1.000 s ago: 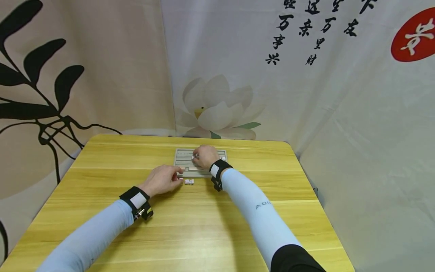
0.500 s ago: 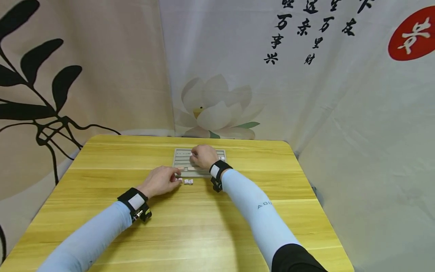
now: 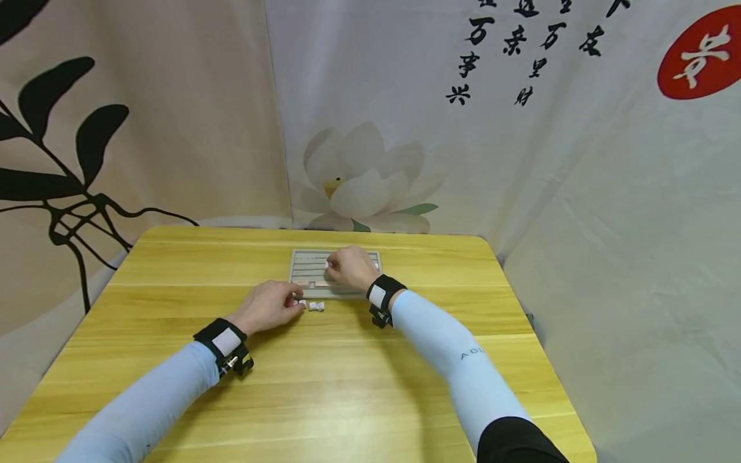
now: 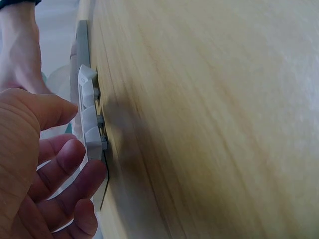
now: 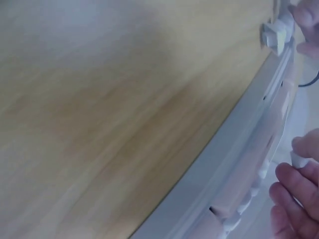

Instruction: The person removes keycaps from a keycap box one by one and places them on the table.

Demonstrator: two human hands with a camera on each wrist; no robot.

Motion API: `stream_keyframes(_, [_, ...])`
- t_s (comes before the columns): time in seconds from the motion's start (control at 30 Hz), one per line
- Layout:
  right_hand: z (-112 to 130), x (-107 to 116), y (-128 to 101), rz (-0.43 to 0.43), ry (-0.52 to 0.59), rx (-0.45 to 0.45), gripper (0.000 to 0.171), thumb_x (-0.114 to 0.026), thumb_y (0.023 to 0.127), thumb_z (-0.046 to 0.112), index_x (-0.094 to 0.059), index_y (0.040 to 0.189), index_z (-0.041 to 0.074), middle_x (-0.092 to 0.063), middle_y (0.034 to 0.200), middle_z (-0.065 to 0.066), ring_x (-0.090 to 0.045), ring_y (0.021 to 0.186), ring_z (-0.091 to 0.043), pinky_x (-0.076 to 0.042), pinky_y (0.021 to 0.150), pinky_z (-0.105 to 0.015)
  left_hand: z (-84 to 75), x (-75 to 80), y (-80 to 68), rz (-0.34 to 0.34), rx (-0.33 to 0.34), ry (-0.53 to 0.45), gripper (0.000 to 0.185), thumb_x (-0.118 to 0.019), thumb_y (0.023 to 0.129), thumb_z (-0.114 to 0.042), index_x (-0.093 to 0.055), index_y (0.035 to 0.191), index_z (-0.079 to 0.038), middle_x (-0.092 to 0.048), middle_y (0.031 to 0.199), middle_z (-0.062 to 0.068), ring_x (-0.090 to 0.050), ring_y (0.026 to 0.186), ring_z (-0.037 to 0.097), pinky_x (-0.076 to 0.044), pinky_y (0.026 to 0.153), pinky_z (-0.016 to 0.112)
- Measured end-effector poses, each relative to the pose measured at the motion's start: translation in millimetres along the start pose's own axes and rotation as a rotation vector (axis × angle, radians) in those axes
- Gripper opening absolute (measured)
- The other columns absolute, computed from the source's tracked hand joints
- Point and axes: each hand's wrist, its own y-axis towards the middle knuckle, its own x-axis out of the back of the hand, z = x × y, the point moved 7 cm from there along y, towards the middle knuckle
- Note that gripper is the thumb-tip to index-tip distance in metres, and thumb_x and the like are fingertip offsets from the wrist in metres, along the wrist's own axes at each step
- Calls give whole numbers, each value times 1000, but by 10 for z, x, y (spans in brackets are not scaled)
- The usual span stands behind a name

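Observation:
A flat grey keyboard-like tray (image 3: 298, 273) with long rows lies near the table's far edge. Over its middle, my right hand (image 3: 350, 267) pinches a small white keycap (image 5: 299, 160) between thumb and fingertips. My left hand (image 3: 269, 305) rests at the tray's front left corner, its fingers loosely bent. Several white keycaps (image 4: 89, 119) with grey stems stand in a line along the tray's near side, right beside the left thumb and fingertips. Two of them, the loose keycaps (image 3: 316, 307), show just right of the left fingers in the head view.
The yellow wooden table (image 3: 347, 386) stretches toward me on both sides of my arms. Behind it hangs a cloth backdrop (image 3: 370, 173) with a lotus print and black writing. A pinkish bar (image 5: 254, 154) runs along the tray in the right wrist view.
The head view has shifted slightly. My left fingertips have drawn back a little, so another keycap beside them shows. The right hand stays over the tray.

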Motion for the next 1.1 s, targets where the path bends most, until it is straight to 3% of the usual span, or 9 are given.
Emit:
stream_keyframes(0.2, [100, 113, -138, -17, 8, 93, 13, -82, 102, 26, -85, 93, 17, -85, 87, 3, -58, 63, -6, -41, 60, -20, 1, 45, -6, 4, 20, -14, 24, -81, 101, -26, -82, 118, -9, -71, 82, -3, -59, 70, 10, -46, 62, 29])
stream_keyframes(0.33, [182, 196, -226, -42, 18, 130, 16, -85, 101, 26, -83, 88, 16, -84, 87, 3, -61, 66, -9, -42, 61, -21, 11, 60, -9, 11, 39, -20, 26, -80, 101, -26, -82, 120, -8, -71, 82, -3, -58, 68, 10, -44, 61, 28])
stream_keyframes(0.53, [309, 252, -387, -50, -1, 167, 14, -87, 98, 29, -89, 105, 17, -86, 94, 4, -76, 81, -10, -59, 72, -25, 12, 65, -14, 2, 32, -9, 26, -79, 102, -27, -82, 119, -8, -71, 81, -4, -57, 68, 10, -43, 62, 28])
stream_keyframes(0.63, [365, 245, -469, -22, 18, 178, 17, -87, 98, 28, -89, 109, 15, -87, 96, 2, -79, 84, -11, -62, 74, -26, 15, 73, -23, -7, 28, -7, 25, -80, 101, -27, -82, 118, -9, -71, 81, -4, -57, 68, 10, -43, 62, 28])
stream_keyframes(1.1, [421, 102, -657, 88, -6, 194, 19, -84, 100, 35, -88, 110, 18, -81, 95, 5, -70, 85, -8, -56, 76, -23, 27, 65, -41, -5, 17, -4, 20, -79, 102, -28, -82, 113, -11, -70, 81, -5, -57, 70, 10, -44, 63, 29])
